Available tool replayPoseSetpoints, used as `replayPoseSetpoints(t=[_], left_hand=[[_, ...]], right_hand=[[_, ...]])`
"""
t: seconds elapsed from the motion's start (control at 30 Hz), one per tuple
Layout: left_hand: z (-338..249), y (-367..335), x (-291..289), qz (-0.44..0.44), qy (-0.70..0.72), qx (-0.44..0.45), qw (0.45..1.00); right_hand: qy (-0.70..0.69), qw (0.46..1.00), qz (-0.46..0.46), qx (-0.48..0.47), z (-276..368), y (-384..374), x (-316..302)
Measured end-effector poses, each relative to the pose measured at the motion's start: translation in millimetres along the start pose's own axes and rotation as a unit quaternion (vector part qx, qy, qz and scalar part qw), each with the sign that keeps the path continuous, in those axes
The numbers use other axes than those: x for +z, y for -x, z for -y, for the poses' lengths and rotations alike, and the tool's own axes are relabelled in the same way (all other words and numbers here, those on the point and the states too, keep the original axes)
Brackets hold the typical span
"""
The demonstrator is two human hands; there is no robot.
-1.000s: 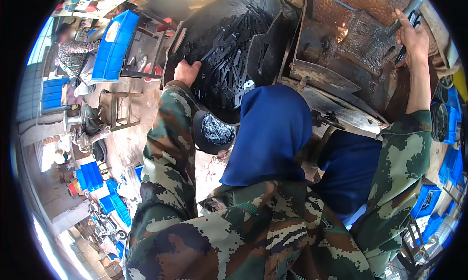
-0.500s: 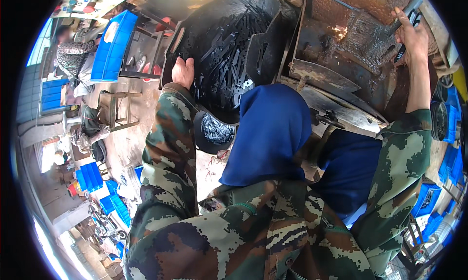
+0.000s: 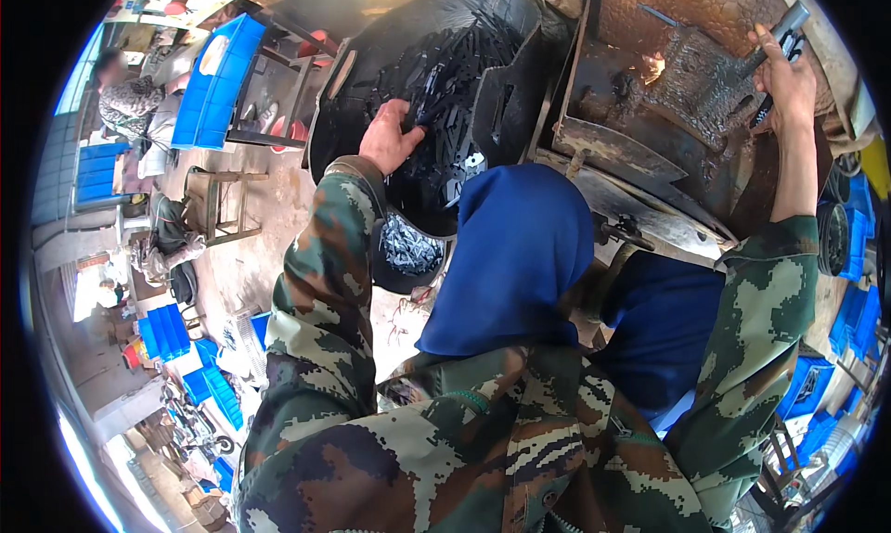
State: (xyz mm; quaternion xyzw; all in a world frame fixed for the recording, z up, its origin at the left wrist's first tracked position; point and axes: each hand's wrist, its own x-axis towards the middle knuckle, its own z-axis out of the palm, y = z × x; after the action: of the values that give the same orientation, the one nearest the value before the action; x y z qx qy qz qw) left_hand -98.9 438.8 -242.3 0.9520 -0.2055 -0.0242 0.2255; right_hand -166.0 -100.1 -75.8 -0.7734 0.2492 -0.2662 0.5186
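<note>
Strips [image 3: 452, 129] of dark, flat metal lie heaped in a large black tub [image 3: 399, 41] toward twelve o'clock. Left hand [image 3: 388, 141], just left of twelve, reaches down over them from the tub's near left side, thumb and fingertips at the pile; whether it grasps a strip, I cannot tell. Right hand [image 3: 791, 86], out at two o'clock, is curled round a grey round bar [image 3: 792, 19], its thumb lying along it. Inward from that hand, also toward two, sits a rusty, wet-looking metal slab [image 3: 701, 78] within a brown-stained trough [image 3: 613, 148].

Close to the centre, toward nine, a small dark bucket [image 3: 394, 279] holds silvery pieces [image 3: 411, 245], just below the tub. Blue cloth [image 3: 506, 264] covers the knees. At ten o'clock a blue crate [image 3: 215, 92] stands near a seated co-worker [image 3: 130, 99]; a wooden stool [image 3: 215, 208] is between nine and ten.
</note>
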Motion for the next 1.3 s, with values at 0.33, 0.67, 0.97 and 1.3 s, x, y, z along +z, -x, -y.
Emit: replayPoseSetpoints(t=[0.33,0.67,0.97,1.3], left_hand=[[9.4,13.3,-31.1,0.114,0.034,-0.036,0.992],[38.1,18.4,-26.2,0.126,0.112,-0.087,0.982],[20.8,17.5,-66.0,0.064,0.285,-0.146,0.945],[84.8,-17.6,-45.0,-0.077,0.181,-0.138,0.971]], right_hand=[[0.007,1.000,0.006,0.000,1.7,1.5,-1.4],[0.001,1.000,0.000,0.002,-3.8,-4.7,-1.0],[0.002,1.000,0.007,0.012,-1.0,-3.0,-1.6],[0.007,1.000,0.008,0.002,-0.1,-3.3,-0.8]])
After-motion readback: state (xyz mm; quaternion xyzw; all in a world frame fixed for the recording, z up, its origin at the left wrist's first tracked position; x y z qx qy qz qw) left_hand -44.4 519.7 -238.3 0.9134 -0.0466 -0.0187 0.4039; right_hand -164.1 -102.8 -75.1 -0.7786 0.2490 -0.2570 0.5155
